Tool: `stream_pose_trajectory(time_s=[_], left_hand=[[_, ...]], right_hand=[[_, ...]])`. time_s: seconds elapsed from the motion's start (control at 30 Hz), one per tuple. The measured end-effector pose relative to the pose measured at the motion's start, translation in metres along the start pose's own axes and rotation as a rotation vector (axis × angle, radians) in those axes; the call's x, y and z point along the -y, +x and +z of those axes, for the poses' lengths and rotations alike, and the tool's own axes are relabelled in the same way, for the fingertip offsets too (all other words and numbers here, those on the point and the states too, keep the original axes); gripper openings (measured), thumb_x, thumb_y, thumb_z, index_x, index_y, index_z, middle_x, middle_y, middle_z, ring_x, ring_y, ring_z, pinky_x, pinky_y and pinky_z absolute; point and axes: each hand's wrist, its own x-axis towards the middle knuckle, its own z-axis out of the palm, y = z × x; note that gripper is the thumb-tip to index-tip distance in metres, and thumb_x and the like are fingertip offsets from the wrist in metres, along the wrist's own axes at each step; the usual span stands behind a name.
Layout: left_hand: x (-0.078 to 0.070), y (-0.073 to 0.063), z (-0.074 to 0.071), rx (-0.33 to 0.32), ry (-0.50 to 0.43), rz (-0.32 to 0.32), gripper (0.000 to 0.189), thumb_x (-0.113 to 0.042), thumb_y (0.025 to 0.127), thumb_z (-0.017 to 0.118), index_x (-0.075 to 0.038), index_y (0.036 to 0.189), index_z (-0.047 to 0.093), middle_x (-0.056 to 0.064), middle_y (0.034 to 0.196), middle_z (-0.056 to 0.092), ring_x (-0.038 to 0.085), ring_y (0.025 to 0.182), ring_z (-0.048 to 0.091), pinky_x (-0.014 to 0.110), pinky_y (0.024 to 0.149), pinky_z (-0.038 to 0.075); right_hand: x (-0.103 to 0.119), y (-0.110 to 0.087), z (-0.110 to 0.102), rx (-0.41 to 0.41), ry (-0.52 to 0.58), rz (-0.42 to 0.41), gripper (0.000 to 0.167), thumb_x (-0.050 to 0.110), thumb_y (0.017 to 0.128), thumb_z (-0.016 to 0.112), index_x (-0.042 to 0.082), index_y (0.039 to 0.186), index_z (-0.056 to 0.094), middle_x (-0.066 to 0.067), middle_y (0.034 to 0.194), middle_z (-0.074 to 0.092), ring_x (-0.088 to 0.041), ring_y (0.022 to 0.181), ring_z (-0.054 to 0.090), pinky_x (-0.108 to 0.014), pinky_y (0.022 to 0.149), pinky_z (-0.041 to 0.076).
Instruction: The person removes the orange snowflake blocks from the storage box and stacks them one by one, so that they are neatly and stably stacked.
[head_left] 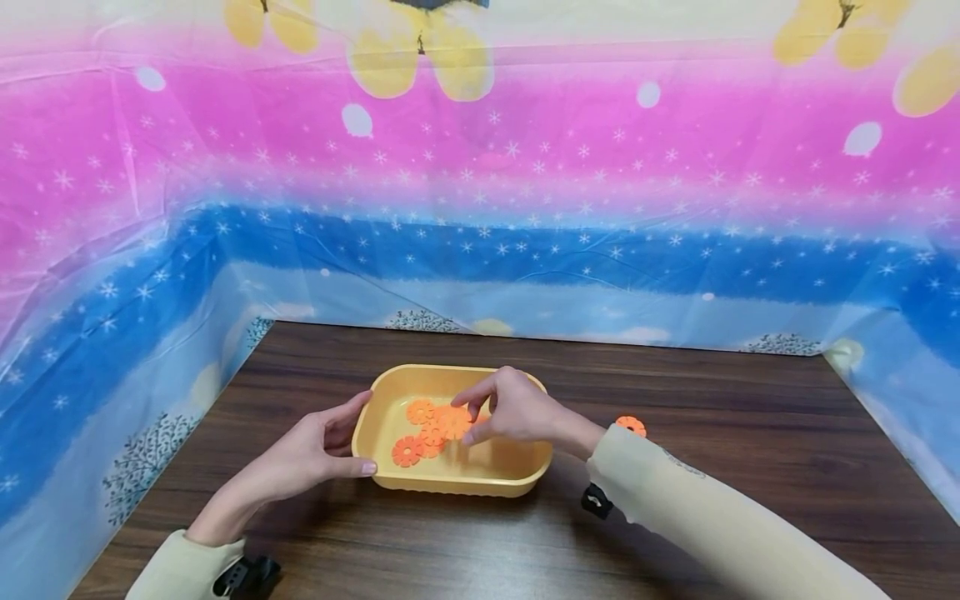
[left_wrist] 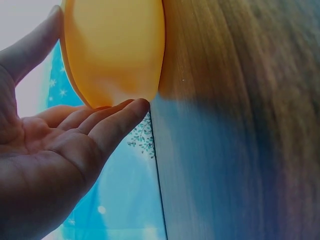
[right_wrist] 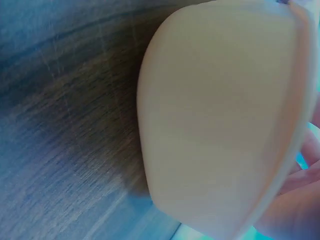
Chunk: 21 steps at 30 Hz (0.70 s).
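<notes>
An orange-yellow plastic basin [head_left: 465,483] stands on the table. My left hand [head_left: 303,454] grips its left end, thumb at the near corner and fingers along the far side; the left wrist view shows this hand [left_wrist: 65,145] against the basin [left_wrist: 115,50]. Inside lie several flat orange flower-shaped pieces [head_left: 407,451], some overlapping. My right hand [head_left: 517,408] reaches in over the right rim and pinches a lighter orange flower-shaped piece [head_left: 453,423] between thumb and fingers. In the right wrist view the basin's outer wall [right_wrist: 215,115] hides most of that hand [right_wrist: 295,212].
Another orange flower-shaped piece [head_left: 632,426] lies on the dark wooden table [head_left: 712,400], right of the basin and partly behind the right sleeve [head_left: 660,483]. A patterned pink and blue cloth [head_left: 480,192] hangs along the table's back and sides.
</notes>
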Motion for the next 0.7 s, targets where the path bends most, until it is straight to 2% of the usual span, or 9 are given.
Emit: stream_pose_trajectory(time_s=[0.23, 0.47, 0.7], left_hand=[[0.001, 0.0, 0.0, -0.007, 0.026, -0.018, 0.102, -0.016, 0.09, 0.084, 0.003, 0.165, 0.017, 0.03, 0.163, 0.032, 0.043, 0.143, 0.045, 0.035, 0.101, 0.056], [0.005, 0.001, 0.0, -0.007, 0.031, -0.018, 0.102, -0.017, 0.09, 0.085, 0.003, 0.165, 0.018, 0.03, 0.163, 0.032, 0.045, 0.144, 0.043, 0.034, 0.102, 0.055], [0.006, 0.002, 0.0, 0.0, 0.019, -0.002, 0.101, -0.015, 0.091, 0.083, 0.003, 0.165, 0.017, 0.03, 0.165, 0.028, 0.047, 0.144, 0.042, 0.032, 0.099, 0.057]], right_hand=[[0.0, -0.01, -0.007, -0.016, 0.064, -0.027, 0.042, 0.017, 0.079, 0.093, 0.01, 0.118, 0.08, 0.007, 0.082, 0.071, -0.018, 0.061, 0.048, -0.025, 0.058, 0.041], [-0.001, -0.023, -0.015, -0.053, 0.077, 0.012, 0.042, 0.019, 0.079, 0.093, 0.015, 0.119, 0.08, 0.004, 0.085, 0.07, -0.012, 0.058, 0.042, -0.024, 0.057, 0.039], [-0.009, -0.035, -0.027, -0.079, 0.118, 0.033, 0.043, 0.02, 0.078, 0.094, 0.015, 0.118, 0.08, 0.001, 0.085, 0.068, -0.016, 0.06, 0.043, -0.025, 0.053, 0.035]])
